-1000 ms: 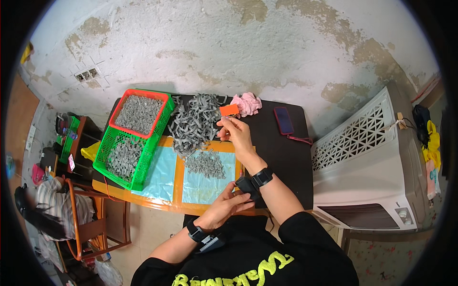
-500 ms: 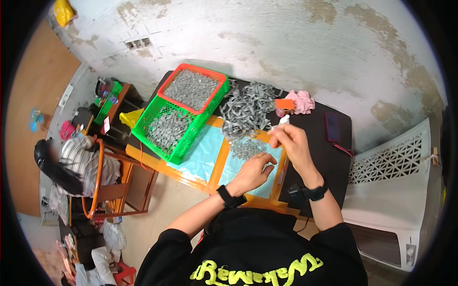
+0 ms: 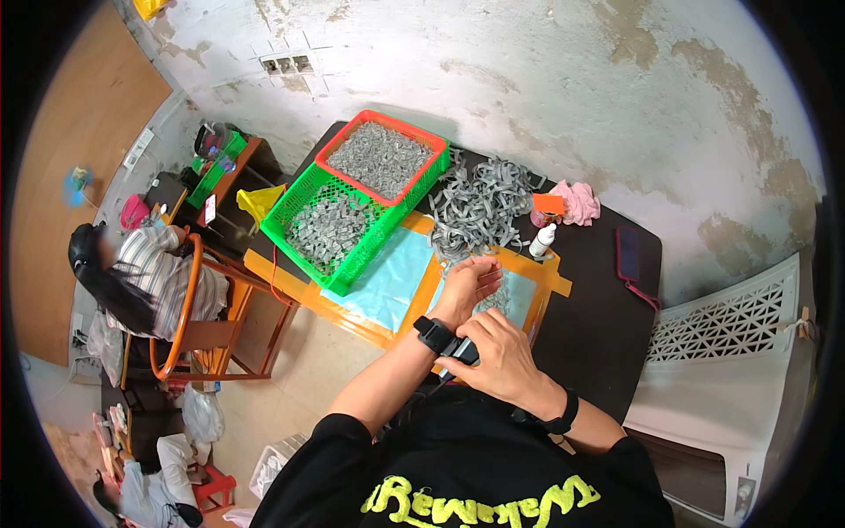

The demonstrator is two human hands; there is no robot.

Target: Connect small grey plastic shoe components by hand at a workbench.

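Far L: person in striped top (image 3: pixel 172 273) sits on wooden chair (image 3: pixel 211 333), back to the work; low in the corner, 2nd person in pale clothes (image 3: pixel 145 500) nr red stool (image 3: pixel 214 488). Yellow bag (image 3: pixel 261 204) pokes out just beside green basket (image 3: pixel 363 249), which holds short grey pcs (image 3: pixel 321 231); red basket (image 3: pixel 407 128), full of similar pcs, sits in its far end. Next, blue sheet (image 3: pixel 378 282) edged w/ orange tape on dark tabletop (image 3: pixel 607 326); behind it, tangled pile of grey strips (image 3: pixel 480 204).

L hand (image 3: pixel 469 290) is over the sheet's R part, fingers loosely bent & close side by side, pointing R. Small dark boxy device (image 3: pixel 465 352) is at L wrist, next to black strap (image 3: pixel 433 334). R hand (image 3: pixel 506 352) reaches across, thumb & fingers closed round device, pinching it; part hidden. Loose grey bits (image 3: pixel 495 299) show btwn the hands.

Further R: white bottle (image 3: pixel 542 241) upright nr sheet's far corner, orange card (image 3: pixel 547 204), pink cloth (image 3: pixel 576 202) right by it, then phone (image 3: pixel 628 251) lying flat w/ red wrist loop (image 3: pixel 641 295). Far R, big white unit w/ triangular grille (image 3: pixel 722 387) beside tabletop.
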